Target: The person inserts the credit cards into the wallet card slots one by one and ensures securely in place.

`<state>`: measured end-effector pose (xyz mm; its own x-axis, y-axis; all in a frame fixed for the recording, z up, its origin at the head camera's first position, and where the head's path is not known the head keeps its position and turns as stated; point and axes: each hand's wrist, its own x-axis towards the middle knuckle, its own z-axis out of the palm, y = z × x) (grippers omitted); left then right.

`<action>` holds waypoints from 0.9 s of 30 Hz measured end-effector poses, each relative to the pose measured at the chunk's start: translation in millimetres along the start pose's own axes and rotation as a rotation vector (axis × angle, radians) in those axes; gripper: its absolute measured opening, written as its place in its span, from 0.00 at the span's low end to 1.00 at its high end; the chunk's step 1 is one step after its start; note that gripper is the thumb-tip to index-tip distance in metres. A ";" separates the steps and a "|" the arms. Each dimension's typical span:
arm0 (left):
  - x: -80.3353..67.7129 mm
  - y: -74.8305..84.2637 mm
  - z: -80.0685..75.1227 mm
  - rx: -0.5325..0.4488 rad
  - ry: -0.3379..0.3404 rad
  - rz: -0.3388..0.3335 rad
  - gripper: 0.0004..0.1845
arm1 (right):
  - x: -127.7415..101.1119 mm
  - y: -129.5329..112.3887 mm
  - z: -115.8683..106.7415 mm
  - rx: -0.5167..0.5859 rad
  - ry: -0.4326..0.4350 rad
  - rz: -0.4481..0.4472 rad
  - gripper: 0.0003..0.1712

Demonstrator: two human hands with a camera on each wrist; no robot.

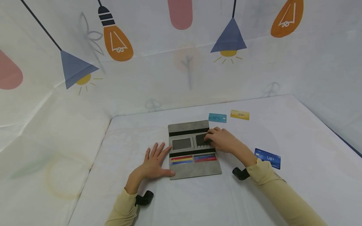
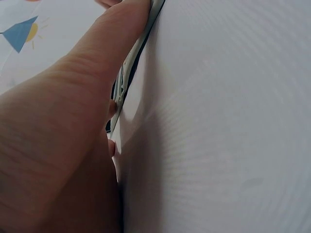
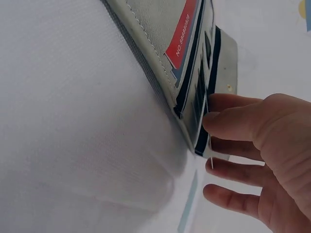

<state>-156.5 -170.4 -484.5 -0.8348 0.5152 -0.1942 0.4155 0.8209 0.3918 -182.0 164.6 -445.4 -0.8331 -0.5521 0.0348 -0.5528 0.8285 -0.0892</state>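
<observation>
A grey long wallet [image 1: 195, 172] lies unfolded on the white table, with several striped coloured cards [image 1: 181, 159] tucked in its lower slots. My left hand [image 1: 152, 164] rests flat beside it, fingers spread, with thumb and index finger touching the wallet's left edge. Over the upper right window pocket, my right hand [image 1: 224, 140] pinches a thin card [image 3: 211, 150] between thumb and fingers. The right wrist view shows that card nearly edge-on against the pocket area; its face is hidden. In the left wrist view, the left hand [image 2: 73, 92] covers most of the wallet.
A teal card [image 1: 217, 118] and a yellow card [image 1: 239, 115] lie beyond the wallet's top right corner. Near the right forearm is a blue VIP card [image 1: 268, 158], partly covered by the sleeve. A white printed cloth wall [image 1: 169, 75] stands behind the table.
</observation>
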 end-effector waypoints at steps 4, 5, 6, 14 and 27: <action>-1.8 0.4 -0.8 -0.003 0.007 0.011 0.56 | -3.4 -3.9 -2.8 -0.066 0.008 -0.016 0.13; -2.2 0.4 -1.0 -0.006 0.008 0.012 0.56 | -3.6 -4.9 -2.8 -0.075 0.010 -0.020 0.13; -2.6 0.3 -1.1 -0.006 0.010 0.014 0.56 | -4.0 -5.9 -3.1 -0.082 0.015 -0.027 0.13; -2.3 -1.1 -0.7 -0.003 0.012 0.021 0.56 | -4.9 -7.3 -3.1 -0.065 0.043 -0.058 0.12; -1.7 -0.5 -1.6 -0.005 0.011 0.022 0.57 | -2.7 -6.7 -5.1 -0.132 0.023 -0.072 0.13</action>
<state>-155.9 -172.1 -482.9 -0.8295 0.5304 -0.1751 0.4322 0.8080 0.4004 -176.2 161.0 -439.9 -0.7904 -0.6097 0.0588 -0.6080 0.7926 0.0459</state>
